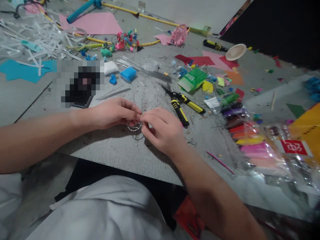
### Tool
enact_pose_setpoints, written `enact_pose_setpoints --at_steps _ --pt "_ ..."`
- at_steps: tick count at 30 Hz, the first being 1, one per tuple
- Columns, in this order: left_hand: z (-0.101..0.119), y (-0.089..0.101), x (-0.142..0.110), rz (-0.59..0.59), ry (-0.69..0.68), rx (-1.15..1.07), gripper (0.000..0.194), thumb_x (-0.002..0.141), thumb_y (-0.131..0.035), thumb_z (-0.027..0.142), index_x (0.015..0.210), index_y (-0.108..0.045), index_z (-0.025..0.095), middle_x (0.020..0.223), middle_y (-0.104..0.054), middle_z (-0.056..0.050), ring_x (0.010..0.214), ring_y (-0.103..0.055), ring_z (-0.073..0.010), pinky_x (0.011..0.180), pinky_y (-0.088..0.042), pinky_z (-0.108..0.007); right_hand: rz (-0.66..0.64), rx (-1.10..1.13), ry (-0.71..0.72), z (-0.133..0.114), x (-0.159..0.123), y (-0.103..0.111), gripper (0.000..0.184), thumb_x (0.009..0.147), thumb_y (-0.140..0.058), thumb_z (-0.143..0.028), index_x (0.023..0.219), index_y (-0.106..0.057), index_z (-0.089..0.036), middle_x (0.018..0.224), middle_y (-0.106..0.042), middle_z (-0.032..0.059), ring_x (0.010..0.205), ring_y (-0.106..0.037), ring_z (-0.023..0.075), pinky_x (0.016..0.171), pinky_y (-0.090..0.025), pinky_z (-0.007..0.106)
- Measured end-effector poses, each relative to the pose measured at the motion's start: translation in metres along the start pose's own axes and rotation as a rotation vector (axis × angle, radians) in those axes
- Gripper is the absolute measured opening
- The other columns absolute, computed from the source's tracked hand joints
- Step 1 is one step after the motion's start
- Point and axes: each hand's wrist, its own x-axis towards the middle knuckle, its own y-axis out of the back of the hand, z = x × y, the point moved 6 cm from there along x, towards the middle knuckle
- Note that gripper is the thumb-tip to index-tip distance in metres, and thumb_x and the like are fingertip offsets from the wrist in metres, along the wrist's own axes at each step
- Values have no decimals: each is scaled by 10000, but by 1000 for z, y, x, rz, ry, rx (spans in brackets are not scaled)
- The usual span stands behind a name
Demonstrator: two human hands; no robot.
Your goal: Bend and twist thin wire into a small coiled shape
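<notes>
Near the table's front edge, both my hands meet with their fingertips pinched together. My left hand [120,113] is closed on a small ring of bent silver wire [134,126], which hangs just below its fingers. My right hand [162,128] pinches at the right side of the same wire ring, its thumb and forefinger touching the left fingertips. The exact grip point is hidden between the fingers. Beyond my right hand lie pliers [183,103] with black and yellow handles, jaws apart. Straight wire pieces [115,93] lie beyond my left hand.
A phone [83,100], partly pixelated, lies left. Blue clay [128,74] and a green packet [192,79] stand further back. Bagged coloured clay [252,140] fills the right side, with a pink stick [220,162] nearer. White paper strips [37,36] and a yellow hoop [150,16] lie at the back.
</notes>
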Motion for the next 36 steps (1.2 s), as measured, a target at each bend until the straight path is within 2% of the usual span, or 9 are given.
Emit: enact_pose_setpoints --at_steps 5,10,14,19,21,26,32,36 --pt "-3 2 2 -24 -4 -22 152 774 -1010 168 875 -896 163 807 -807 -60 735 -732 -161 752 -646 -290 -89 -131 23 -4 1 -5 215 1110 -628 -97 1063 -766 -256 1062 -826 67 940 -740 254 815 -631 401" --pt "-3 0 1 -38 19 -54 161 804 -1015 144 912 -897 132 845 -821 -68 773 -752 -150 800 -632 -274 -72 -63 36 -4 2 0 178 1135 -645 -108 1113 -773 -232 1076 -857 83 957 -780 265 857 -695 434" --pt "1 -4 -2 -82 10 -42 132 863 -964 84 983 -909 94 859 -837 -62 807 -736 -123 838 -587 -253 -101 -84 82 -2 2 4 204 1117 -682 -91 1109 -787 -266 1093 -871 64 1003 -817 266 883 -718 439" --pt "3 -6 -1 -110 -37 -3 316 744 -1037 24 1015 -899 109 979 -901 -68 910 -785 -142 947 -619 -283 -53 -110 104 -2 3 7 199 1135 -664 -110 1071 -775 -262 1068 -877 61 969 -819 259 877 -721 421" --pt "2 -6 0 -118 -47 34 356 698 -1060 33 1000 -900 131 958 -899 -51 878 -793 -140 924 -636 -275 -50 -118 105 -3 3 6 202 1146 -648 -115 1073 -779 -251 1054 -880 64 941 -814 253 868 -722 419" --pt "3 -6 -1 -94 -88 124 321 689 -1106 185 951 -921 185 933 -889 -62 844 -808 -195 859 -687 -317 -74 -123 76 -3 2 1 179 1140 -652 -124 1092 -796 -218 1062 -889 91 931 -815 254 847 -703 409" --pt "1 -2 -1 -33 -102 173 270 724 -1085 213 940 -925 186 899 -874 -65 814 -794 -193 797 -647 -288 -12 -20 -10 1 0 1 166 1126 -656 -133 1117 -770 -254 1081 -892 63 967 -850 255 873 -718 415" --pt "0 0 0 -3 -100 141 243 718 -1082 235 883 -909 193 840 -843 -52 777 -774 -182 756 -630 -273 12 -20 -1 0 -1 2 177 1109 -667 -116 1137 -773 -255 1091 -897 70 956 -860 263 865 -732 428"
